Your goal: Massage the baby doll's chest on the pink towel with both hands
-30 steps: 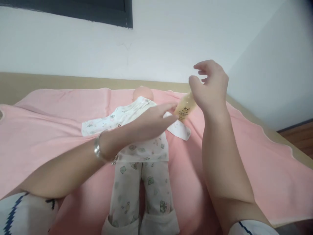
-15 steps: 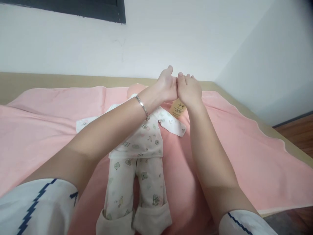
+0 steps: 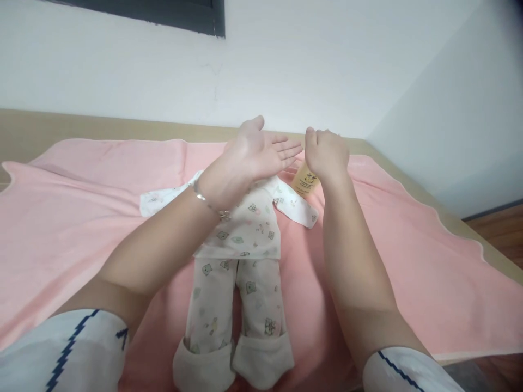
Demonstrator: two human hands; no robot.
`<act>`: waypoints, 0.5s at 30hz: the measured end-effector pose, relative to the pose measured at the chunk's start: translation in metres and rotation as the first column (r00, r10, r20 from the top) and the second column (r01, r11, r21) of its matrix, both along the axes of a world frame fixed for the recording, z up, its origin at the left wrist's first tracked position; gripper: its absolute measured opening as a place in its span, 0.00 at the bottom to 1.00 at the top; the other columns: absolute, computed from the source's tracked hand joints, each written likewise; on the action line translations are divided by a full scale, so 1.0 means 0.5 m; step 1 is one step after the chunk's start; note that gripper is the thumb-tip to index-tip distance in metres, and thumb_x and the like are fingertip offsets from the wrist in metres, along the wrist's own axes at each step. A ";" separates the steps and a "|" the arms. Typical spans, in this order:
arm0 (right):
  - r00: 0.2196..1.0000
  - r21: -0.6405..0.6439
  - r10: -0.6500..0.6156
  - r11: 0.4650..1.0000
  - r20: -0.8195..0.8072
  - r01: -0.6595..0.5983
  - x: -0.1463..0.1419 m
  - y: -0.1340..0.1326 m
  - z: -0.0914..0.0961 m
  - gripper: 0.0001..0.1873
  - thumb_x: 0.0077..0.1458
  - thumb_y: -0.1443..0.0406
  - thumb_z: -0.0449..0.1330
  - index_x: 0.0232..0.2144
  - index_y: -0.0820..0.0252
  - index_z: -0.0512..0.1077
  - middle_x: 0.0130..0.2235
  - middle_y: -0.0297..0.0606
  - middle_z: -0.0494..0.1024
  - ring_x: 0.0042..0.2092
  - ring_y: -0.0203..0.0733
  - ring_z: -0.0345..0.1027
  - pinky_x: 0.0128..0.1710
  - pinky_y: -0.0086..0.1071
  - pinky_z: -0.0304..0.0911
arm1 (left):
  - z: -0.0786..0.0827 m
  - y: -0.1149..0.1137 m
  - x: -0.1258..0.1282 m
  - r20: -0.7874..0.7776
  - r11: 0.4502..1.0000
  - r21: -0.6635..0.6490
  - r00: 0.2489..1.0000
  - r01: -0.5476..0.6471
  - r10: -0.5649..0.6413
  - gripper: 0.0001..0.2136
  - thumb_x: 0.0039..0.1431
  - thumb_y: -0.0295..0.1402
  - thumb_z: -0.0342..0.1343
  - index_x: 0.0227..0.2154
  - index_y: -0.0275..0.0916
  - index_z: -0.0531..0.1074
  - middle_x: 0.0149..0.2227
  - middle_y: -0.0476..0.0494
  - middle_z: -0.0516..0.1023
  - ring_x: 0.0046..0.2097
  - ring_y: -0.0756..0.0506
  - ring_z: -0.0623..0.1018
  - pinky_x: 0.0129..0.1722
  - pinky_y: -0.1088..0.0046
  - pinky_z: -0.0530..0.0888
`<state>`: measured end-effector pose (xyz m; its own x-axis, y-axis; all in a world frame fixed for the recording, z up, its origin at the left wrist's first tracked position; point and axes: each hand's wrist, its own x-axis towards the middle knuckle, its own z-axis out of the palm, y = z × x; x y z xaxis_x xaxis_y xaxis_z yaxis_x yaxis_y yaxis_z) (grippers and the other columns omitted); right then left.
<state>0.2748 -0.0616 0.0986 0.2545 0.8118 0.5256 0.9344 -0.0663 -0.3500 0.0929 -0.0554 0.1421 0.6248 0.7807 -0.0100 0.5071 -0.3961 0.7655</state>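
My left hand (image 3: 263, 147) is palm up with its fingers stretched out to the right, nothing in it; a silver bracelet (image 3: 208, 201) circles its wrist. It is above the upper part of a doll-sized figure in a white patterned top (image 3: 249, 228), whose head it hides. To its right and apart from it, my right hand (image 3: 327, 155) shows its back, thumb at the left, fingers mostly hidden beyond the knuckles. Just left of that wrist lies a yellowish bottle or tube (image 3: 304, 179) with dark print, its upper end out of sight. White patterned trousers (image 3: 214, 310) with folded cuffs cover the figure's legs.
A pink blanket (image 3: 408, 261) with some folds lies under the figure on a tan surface (image 3: 81, 121). Behind it rises a white wall (image 3: 122, 65) with a dark-framed opening (image 3: 183, 16) at the upper left.
My hands were touching and have come apart. The left moved left and toward me, its fingers now in sight; the right shifted slightly right. The camera view shifted a little too.
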 end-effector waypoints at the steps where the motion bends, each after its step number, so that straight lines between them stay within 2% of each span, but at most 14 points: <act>1: 1.000 -0.020 -0.023 1.000 0.010 0.023 -0.002 -0.002 0.003 0.29 0.76 0.59 0.40 0.36 0.63 0.78 0.44 0.55 0.81 0.55 0.60 0.74 0.62 0.57 0.62 | 0.005 -0.010 -0.023 0.111 0.995 -0.100 0.994 -0.009 0.020 0.32 0.74 0.47 0.33 0.71 0.36 0.63 0.65 0.30 0.73 0.73 0.32 0.66 0.63 0.44 0.75; 2: 0.998 -0.045 -0.055 0.997 0.027 0.056 -0.005 -0.003 0.007 0.27 0.74 0.62 0.41 0.36 0.64 0.78 0.44 0.55 0.81 0.55 0.60 0.74 0.61 0.55 0.64 | 0.011 -0.020 -0.046 0.259 0.972 -0.236 0.964 0.003 0.060 0.31 0.75 0.45 0.32 0.72 0.37 0.62 0.66 0.31 0.72 0.74 0.33 0.67 0.65 0.45 0.73; 3: 0.995 -0.073 -0.089 0.993 0.047 0.092 -0.009 -0.005 0.012 0.25 0.72 0.65 0.43 0.36 0.64 0.78 0.44 0.56 0.81 0.55 0.61 0.74 0.59 0.53 0.65 | 0.017 -0.030 -0.069 0.415 0.922 -0.385 0.901 0.046 0.129 0.31 0.75 0.43 0.30 0.72 0.36 0.60 0.67 0.31 0.72 0.74 0.35 0.67 0.67 0.47 0.72; 5: 0.986 -0.129 -0.149 0.979 0.076 0.158 -0.017 -0.010 0.025 0.22 0.68 0.68 0.44 0.36 0.64 0.78 0.45 0.57 0.81 0.55 0.61 0.74 0.55 0.50 0.68 | 0.031 -0.048 -0.113 0.634 0.766 -0.614 0.698 0.192 0.333 0.30 0.76 0.41 0.29 0.74 0.34 0.56 0.69 0.32 0.70 0.74 0.37 0.67 0.70 0.55 0.72; 7: 0.980 -0.192 -0.185 0.962 0.077 0.197 -0.024 -0.014 0.038 0.20 0.66 0.68 0.46 0.35 0.62 0.78 0.43 0.55 0.82 0.53 0.61 0.75 0.51 0.47 0.69 | 0.047 -0.063 -0.151 0.690 0.636 -0.707 0.500 0.310 0.523 0.29 0.77 0.39 0.31 0.75 0.33 0.53 0.72 0.32 0.66 0.74 0.39 0.67 0.70 0.62 0.71; 8: 0.977 -0.224 -0.201 0.951 0.071 0.212 -0.028 -0.016 0.045 0.18 0.65 0.68 0.47 0.33 0.60 0.77 0.41 0.54 0.81 0.51 0.60 0.76 0.49 0.46 0.70 | 0.056 -0.068 -0.167 0.691 0.608 -0.720 0.423 0.335 0.585 0.28 0.78 0.38 0.33 0.74 0.32 0.53 0.72 0.32 0.66 0.74 0.39 0.67 0.70 0.62 0.71; 9: 0.974 -0.257 -0.217 0.940 0.063 0.226 -0.030 -0.018 0.052 0.17 0.64 0.68 0.49 0.31 0.59 0.76 0.39 0.53 0.81 0.49 0.60 0.77 0.47 0.45 0.70 | 0.066 -0.073 -0.181 0.691 0.604 -0.723 0.362 0.335 0.626 0.27 0.79 0.37 0.33 0.73 0.30 0.55 0.72 0.32 0.66 0.73 0.38 0.68 0.69 0.62 0.71; 11: 0.966 -0.306 -0.254 0.918 0.039 0.254 -0.034 -0.020 0.065 0.14 0.62 0.68 0.52 0.27 0.57 0.74 0.35 0.51 0.79 0.45 0.58 0.77 0.45 0.44 0.70 | 0.085 -0.079 -0.204 0.705 0.643 -0.709 0.277 0.290 0.653 0.24 0.81 0.37 0.33 0.66 0.25 0.62 0.68 0.33 0.71 0.70 0.38 0.72 0.64 0.60 0.73; 13: 0.957 -0.329 -0.288 0.903 0.012 0.276 -0.037 -0.021 0.076 0.12 0.61 0.68 0.54 0.27 0.57 0.72 0.33 0.48 0.78 0.44 0.57 0.77 0.45 0.43 0.70 | 0.101 -0.086 -0.222 0.732 0.695 -0.681 0.238 0.233 0.638 0.25 0.82 0.38 0.33 0.59 0.23 0.68 0.62 0.35 0.77 0.65 0.39 0.77 0.59 0.60 0.77; 15: 0.953 -0.332 -0.303 0.900 -0.008 0.283 -0.040 -0.021 0.080 0.11 0.61 0.68 0.55 0.27 0.57 0.72 0.33 0.47 0.77 0.44 0.57 0.77 0.46 0.43 0.71 | 0.112 -0.093 -0.234 0.762 0.738 -0.645 0.244 0.199 0.600 0.25 0.83 0.39 0.33 0.56 0.26 0.71 0.58 0.38 0.80 0.61 0.41 0.81 0.57 0.63 0.79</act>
<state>0.2550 -0.0723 0.1385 0.5288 0.8185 0.2246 0.8341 -0.4523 -0.3158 -0.0242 -0.1020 0.1981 0.3172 0.9479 -0.0276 -0.6820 0.2483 0.6879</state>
